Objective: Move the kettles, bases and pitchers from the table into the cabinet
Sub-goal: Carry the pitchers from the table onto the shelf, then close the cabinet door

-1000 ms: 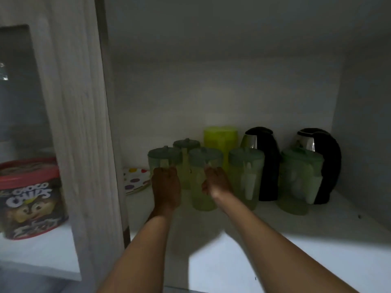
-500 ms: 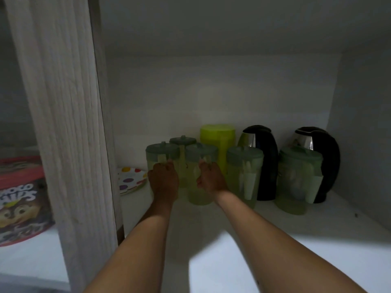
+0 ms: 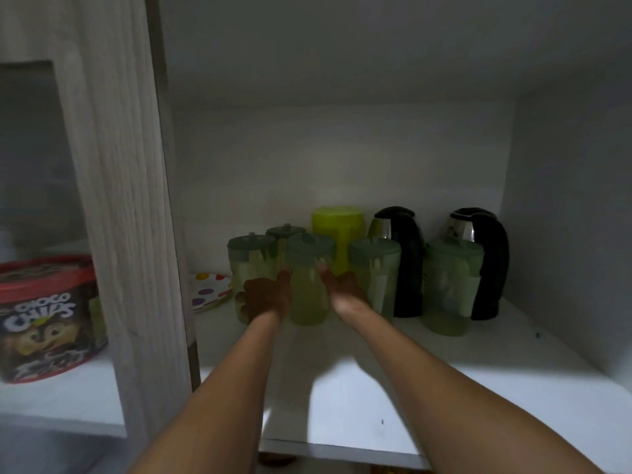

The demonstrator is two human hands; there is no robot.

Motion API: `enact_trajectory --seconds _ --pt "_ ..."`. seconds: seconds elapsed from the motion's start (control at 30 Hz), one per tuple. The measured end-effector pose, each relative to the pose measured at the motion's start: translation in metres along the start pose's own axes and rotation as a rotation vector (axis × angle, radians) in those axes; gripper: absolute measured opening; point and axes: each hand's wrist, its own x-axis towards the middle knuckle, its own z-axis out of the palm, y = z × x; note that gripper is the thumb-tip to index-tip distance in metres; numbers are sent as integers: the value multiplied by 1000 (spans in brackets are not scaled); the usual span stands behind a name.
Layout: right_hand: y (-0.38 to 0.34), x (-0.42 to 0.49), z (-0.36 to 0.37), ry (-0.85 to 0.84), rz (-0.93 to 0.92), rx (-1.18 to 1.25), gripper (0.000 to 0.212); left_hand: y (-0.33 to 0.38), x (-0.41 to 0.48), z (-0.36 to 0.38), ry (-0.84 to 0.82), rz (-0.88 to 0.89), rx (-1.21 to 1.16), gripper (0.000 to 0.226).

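Note:
Inside the dim cabinet, several translucent green pitchers with darker lids stand in a row on the white shelf [image 3: 393, 388]. My left hand [image 3: 263, 299] hangs with fingers spread in front of the leftmost pitcher [image 3: 251, 256]. My right hand [image 3: 342, 290] has straight fingers just right of the middle pitcher [image 3: 309, 295]; whether it touches is unclear. Another pitcher [image 3: 374, 265] and a larger one [image 3: 451, 285] stand to the right. A bright yellow-green pitcher [image 3: 337, 227] and two black kettles [image 3: 402, 254] [image 3: 487, 258] stand behind.
A polka-dot plate [image 3: 207, 290] lies at the shelf's left rear. A wooden cabinet post [image 3: 126, 200] divides this compartment from the left one, where a red-lidded Choco Chips tub [image 3: 44, 316] sits. The right wall [image 3: 564, 217] is close behind the far kettle.
Both hands were wrapped around the leftmost and middle pitchers. They have now let go, the fingers spread and the hands drawn slightly apart and back.

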Motion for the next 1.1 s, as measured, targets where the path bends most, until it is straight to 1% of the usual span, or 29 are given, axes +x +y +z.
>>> enact_trajectory --seconds 0.07,0.17,0.27,0.3,0.37,0.43,0.57,0.67,0.8,0.93,1.1 --pt "0 -9 -7 -3 -8 -29 84 5 -16 -2 9 -31 -11 87" --pt "0 -29 -18 20 -21 -69 64 5 -35 -5 5 -24 -56 81" --pt "3 -57 -28 28 -46 -91 54 -1 -64 -13 -47 15 22 59" --pt "5 -65 -31 30 -49 -94 53 -3 -73 -15 -36 27 39 52" --pt "8 -84 -37 29 -53 -115 53 -4 -97 -22 14 81 67 46" --pt "14 -101 -43 34 -82 -157 53 -7 -124 -29 53 126 97 47" --pt "27 -136 -51 49 -148 -242 52 -19 -170 -37 53 232 168 51" --pt "35 -161 -58 71 -187 -314 56 -32 -194 -41 85 314 282 55" --pt "42 -189 -67 121 -227 -399 59 -40 -220 -53 89 397 431 60" --pt "41 -210 -79 185 -246 -474 63 -37 -238 -61 21 494 483 67" --pt "35 -240 -87 288 -203 -551 65 -35 -258 -78 -102 643 484 69"
